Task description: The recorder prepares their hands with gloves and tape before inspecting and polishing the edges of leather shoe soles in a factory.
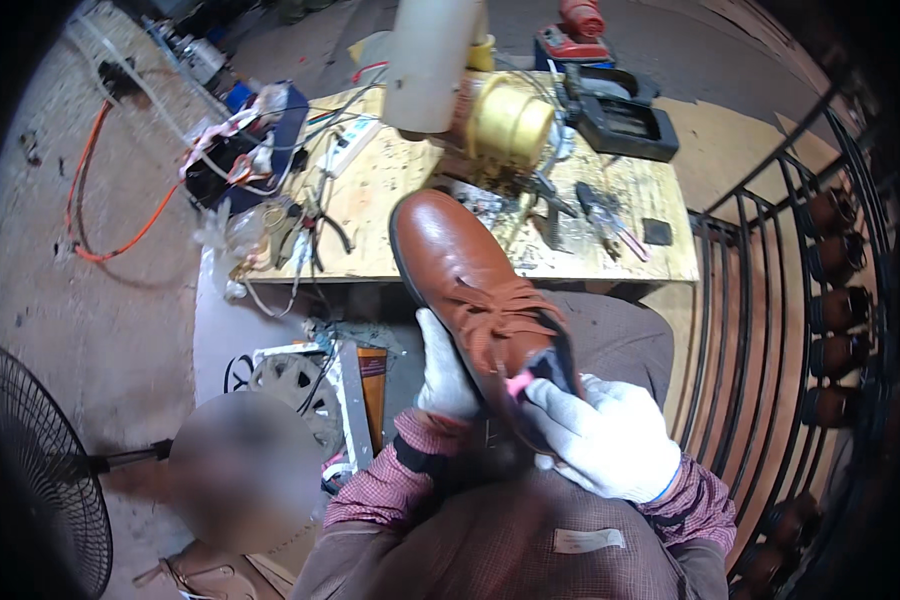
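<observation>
A brown leather lace-up shoe (465, 275) is held over my lap, toe pointing away toward the workbench. My left hand (445, 375), in a white glove, grips the shoe along its left side near the sole. My right hand (610, 435), also in a white glove, sits at the shoe's opening by the heel, fingers curled on the collar where a small pink piece (519, 384) shows against the dark lining.
A wooden workbench (660, 255) ahead carries a brass-coloured machine (505, 125), pliers, wires and a black case (615, 115). A curved metal rack (770, 330) with shoes stands to the right, a black fan (30, 490) at lower left, an orange cable (100, 190) on the floor.
</observation>
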{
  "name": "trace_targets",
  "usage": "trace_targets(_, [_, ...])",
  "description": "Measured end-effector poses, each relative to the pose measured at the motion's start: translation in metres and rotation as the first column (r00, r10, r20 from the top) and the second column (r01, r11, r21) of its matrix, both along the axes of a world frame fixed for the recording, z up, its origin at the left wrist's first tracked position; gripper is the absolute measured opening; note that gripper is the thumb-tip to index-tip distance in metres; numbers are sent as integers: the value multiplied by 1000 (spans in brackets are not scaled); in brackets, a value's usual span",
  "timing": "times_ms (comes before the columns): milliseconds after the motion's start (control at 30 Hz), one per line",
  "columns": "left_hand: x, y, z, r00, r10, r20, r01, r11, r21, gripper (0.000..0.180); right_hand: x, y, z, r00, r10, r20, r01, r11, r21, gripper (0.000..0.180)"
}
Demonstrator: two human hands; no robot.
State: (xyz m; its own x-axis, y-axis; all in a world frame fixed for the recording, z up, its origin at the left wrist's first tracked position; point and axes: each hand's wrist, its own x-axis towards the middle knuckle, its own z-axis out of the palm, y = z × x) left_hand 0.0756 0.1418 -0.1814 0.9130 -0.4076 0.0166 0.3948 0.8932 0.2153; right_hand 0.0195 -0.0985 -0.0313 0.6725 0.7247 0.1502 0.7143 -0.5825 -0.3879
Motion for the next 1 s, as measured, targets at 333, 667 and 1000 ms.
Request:
trace_targets(333, [83,69,-54,998,-9,60,21,980,-198,68,-18,-27,-4,911,-411,3,411,911,44,53])
trace_targets(667, [87,62,17,979,152,133,-146,988,-53,82,-63,-63,-53,768,-637,58,636,770,50,52])
trace_targets(1000, [55,32,41,941,310,-134,-219,862,456,83,-10,-71,-45,871,-481,97,486,873,-43,56])
